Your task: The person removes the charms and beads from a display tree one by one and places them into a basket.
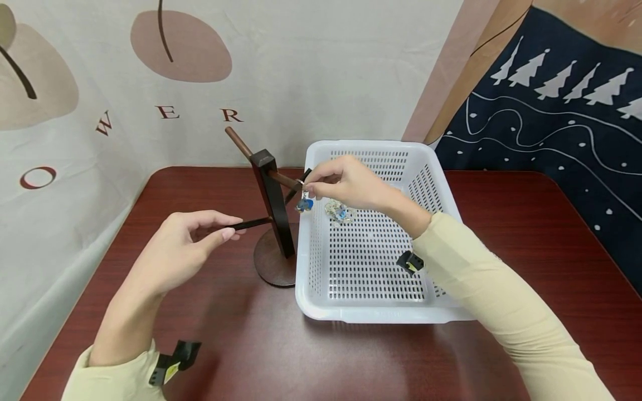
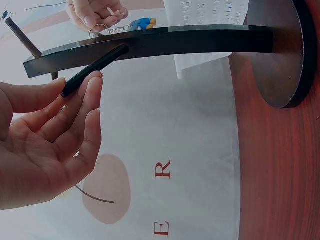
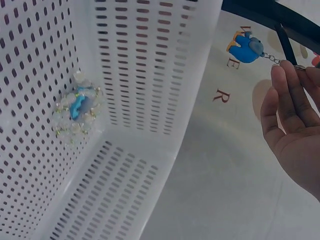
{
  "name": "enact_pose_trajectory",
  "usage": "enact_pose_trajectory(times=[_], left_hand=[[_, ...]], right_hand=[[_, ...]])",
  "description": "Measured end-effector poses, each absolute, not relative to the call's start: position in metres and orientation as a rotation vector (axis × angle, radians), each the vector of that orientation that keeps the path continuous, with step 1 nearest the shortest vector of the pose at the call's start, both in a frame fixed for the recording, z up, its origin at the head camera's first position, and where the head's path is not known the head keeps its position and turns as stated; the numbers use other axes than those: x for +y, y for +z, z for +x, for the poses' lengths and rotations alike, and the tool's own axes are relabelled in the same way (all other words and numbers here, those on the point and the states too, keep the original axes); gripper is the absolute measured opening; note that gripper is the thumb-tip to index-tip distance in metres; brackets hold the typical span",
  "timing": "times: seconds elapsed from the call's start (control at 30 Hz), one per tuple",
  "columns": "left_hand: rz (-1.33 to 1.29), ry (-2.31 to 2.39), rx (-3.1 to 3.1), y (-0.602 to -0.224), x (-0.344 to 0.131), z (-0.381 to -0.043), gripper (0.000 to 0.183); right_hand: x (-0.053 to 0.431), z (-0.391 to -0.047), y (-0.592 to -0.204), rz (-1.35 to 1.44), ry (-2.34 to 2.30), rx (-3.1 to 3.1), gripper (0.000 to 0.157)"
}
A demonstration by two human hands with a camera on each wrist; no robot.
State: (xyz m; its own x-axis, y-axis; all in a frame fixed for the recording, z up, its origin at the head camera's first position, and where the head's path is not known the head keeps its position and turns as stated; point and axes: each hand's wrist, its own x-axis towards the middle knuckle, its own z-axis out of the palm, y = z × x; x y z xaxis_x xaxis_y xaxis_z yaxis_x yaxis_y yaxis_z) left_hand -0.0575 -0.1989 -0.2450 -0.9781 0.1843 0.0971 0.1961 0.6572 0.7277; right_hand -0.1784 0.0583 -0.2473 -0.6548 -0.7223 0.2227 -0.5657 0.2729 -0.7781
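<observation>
A dark wooden stand [image 1: 275, 206] with several pegs rises from a round base [image 1: 268, 264]. My left hand [image 1: 175, 253] pinches the end of one of its black pegs [image 2: 95, 68] between thumb and fingers. On the stand's other side, my right hand [image 1: 351, 181] pinches the metal ring of a keychain by a peg end. From that ring hangs a small blue figure [image 3: 246, 48] with yellow parts, on a short chain. Whether the ring is around the peg, I cannot tell. A bundle of clear beads with a blue piece [image 1: 339, 213] lies in the white basket [image 1: 302, 295].
The perforated basket stands right beside the stand on the red-brown wooden table [image 1: 241, 345]. Behind them hangs a pale printed cloth [image 1: 311, 67], with a dark cloth with white trees [image 1: 557, 128] at the right.
</observation>
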Motion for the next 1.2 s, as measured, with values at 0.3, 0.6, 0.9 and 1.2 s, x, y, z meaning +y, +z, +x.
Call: enact_pose_trajectory(times=[0.3,0.6,0.9,1.2], left_hand=[[-0.321,-1.233,-2.859,-0.245,-0.199,-0.058,0.018],[-0.315,-1.237,-2.867,-0.245,-0.199,-0.058,0.018],[-0.312,-1.251,-2.869,-0.246,-0.2,-0.058,0.019],[-0.313,-1.237,-2.865,-0.246,-0.2,-0.058,0.019]], right_hand=[[0.068,-0.184,-0.24,-1.195,-1.368,2.371,0.012],[0.079,-0.188,-0.235,-1.175,-1.421,2.391,0.013],[0.091,-0.191,-0.241,-1.123,-1.461,2.383,0.014],[0.101,-0.195,-0.259,-1.035,-1.461,2.406,0.014]])
